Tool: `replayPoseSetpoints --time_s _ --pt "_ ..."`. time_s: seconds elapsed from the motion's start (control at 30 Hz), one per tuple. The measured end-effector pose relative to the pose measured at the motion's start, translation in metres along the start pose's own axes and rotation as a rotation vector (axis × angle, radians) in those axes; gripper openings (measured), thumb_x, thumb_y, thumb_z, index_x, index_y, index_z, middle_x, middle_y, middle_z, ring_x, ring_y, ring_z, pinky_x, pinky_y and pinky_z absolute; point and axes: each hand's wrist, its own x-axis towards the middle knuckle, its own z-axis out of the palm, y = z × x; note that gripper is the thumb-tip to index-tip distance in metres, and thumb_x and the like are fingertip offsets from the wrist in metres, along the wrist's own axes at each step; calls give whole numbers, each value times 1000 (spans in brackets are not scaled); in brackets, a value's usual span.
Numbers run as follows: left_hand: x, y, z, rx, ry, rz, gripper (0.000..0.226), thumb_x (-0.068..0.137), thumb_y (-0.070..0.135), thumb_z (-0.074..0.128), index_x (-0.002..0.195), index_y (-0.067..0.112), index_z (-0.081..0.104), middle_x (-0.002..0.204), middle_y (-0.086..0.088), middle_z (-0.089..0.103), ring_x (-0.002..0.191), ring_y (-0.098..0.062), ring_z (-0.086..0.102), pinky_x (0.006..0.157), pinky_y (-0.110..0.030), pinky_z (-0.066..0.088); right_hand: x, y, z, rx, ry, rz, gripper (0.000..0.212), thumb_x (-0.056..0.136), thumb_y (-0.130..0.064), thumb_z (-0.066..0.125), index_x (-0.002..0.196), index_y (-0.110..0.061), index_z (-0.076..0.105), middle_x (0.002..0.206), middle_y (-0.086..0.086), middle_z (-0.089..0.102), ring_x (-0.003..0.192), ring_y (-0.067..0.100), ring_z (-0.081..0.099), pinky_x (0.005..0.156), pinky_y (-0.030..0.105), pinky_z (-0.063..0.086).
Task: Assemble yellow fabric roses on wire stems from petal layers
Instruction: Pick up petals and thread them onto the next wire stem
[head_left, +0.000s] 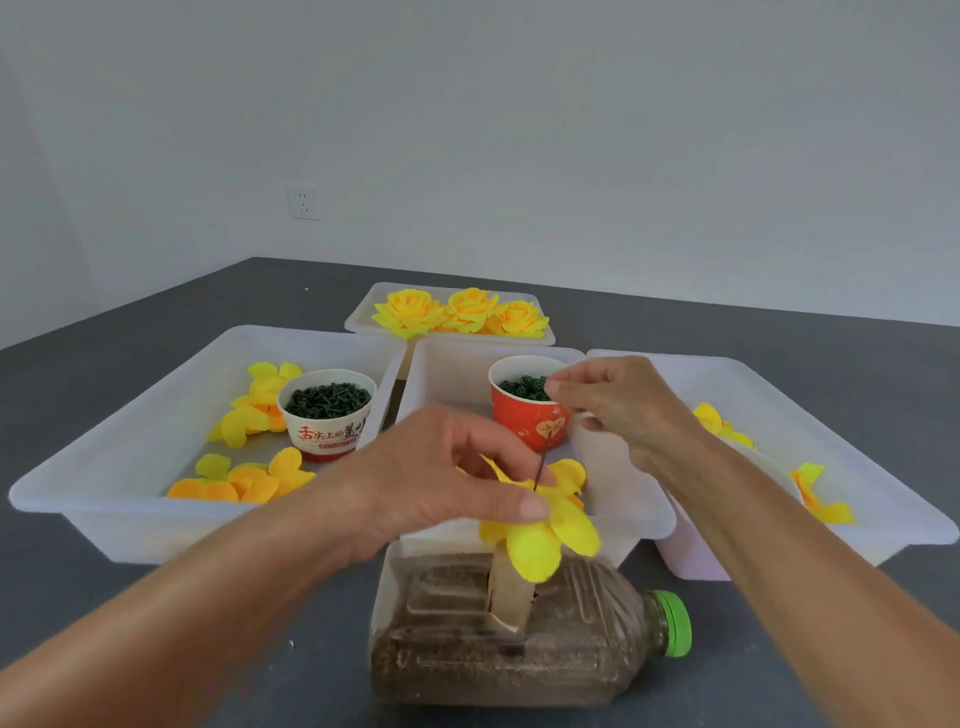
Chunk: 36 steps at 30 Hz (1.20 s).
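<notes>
Pinching a yellow petal layer (545, 535) on a thin wire stem (538, 470) above a sand-filled bottle (571, 649), the left hand (447, 478) grips it — the right hand (618, 400), fingertips pressed together, hovers over a red cup (530, 421).

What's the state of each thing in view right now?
Left hand: pinches yellow fabric petal layer.
Right hand: fingertips pinched over red paper cup; contents unclear.
Thin dark wire stem: upright, through petals.
Clear plastic bottle: lying sideways, green cap on.
White paper cup: upright, full.
</notes>
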Motion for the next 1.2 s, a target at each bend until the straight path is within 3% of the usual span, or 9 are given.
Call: replayPoseSetpoints --time_s 0.1,0.2,0.27,0.37,0.57,0.8,0.93,1.07,1.2 --pt "8 -9 1 -24 -9 19 11 67 13 78 77 14 76 77 7 70 76 -6 60 72 -14 48 49 4 18 -241 22 -145 7 81 -13 71 85 -8 74 86 3 69 82 14 60 72 25 47" --pt "13 -10 -12 -19 -141 -5 16 73 10 78 85 19 76 84 9 69 77 -8 57 72 -16 47 100 17 33 -594 -1 -148 17 84 -11 66 99 -6 73 105 6 70 100 21 62 90 30 47" --pt "20 -10 -24 -61 -186 -32 19 75 13 75 92 22 74 94 3 68 82 -8 58 74 -19 48 127 29 40 -857 -47 -97 22 85 -12 63 105 -7 71 109 9 69 104 25 62 93 35 49" --pt "42 -15 -40 -91 -23 -96 15 83 11 68 98 13 71 95 -6 67 78 -10 61 69 -20 51 148 41 47 -1182 -117 -91 25 86 -16 59 107 -12 70 105 6 69 98 24 64 88 35 53" --pt "96 -36 -44 139 216 -198 9 88 12 63 95 10 67 93 -13 68 69 -11 58 65 -23 48 155 43 54 -1303 -121 -106 17 82 -19 64 96 -11 70 82 3 61 83 22 64 77 30 54" --pt "118 -64 -31 167 242 -231 4 88 15 63 84 17 64 87 -7 67 67 -9 58 63 -22 48 149 44 52 -1324 -183 -251 17 87 -17 59 98 -13 71 97 4 69 87 21 63 82 33 54" --pt "120 -71 -31 132 251 -249 10 87 13 63 78 18 64 77 -2 66 62 -7 58 58 -19 48 147 42 44 -1109 -143 -233 13 85 -18 66 93 -9 71 96 5 69 90 20 63 83 30 52" --pt "120 -71 -31 80 292 -243 7 86 10 64 81 14 66 76 -3 66 60 -8 58 54 -18 45 137 37 28 -599 -74 -184 8 76 -2 73 83 -5 69 88 10 68 82 19 61 79 32 52" --pt "110 -56 -32 45 361 -146 5 88 10 62 86 11 67 71 1 65 57 -5 57 54 -15 47 112 26 11 -2 -89 -131 22 79 2 70 101 1 67 76 9 69 66 14 68 61 22 54"
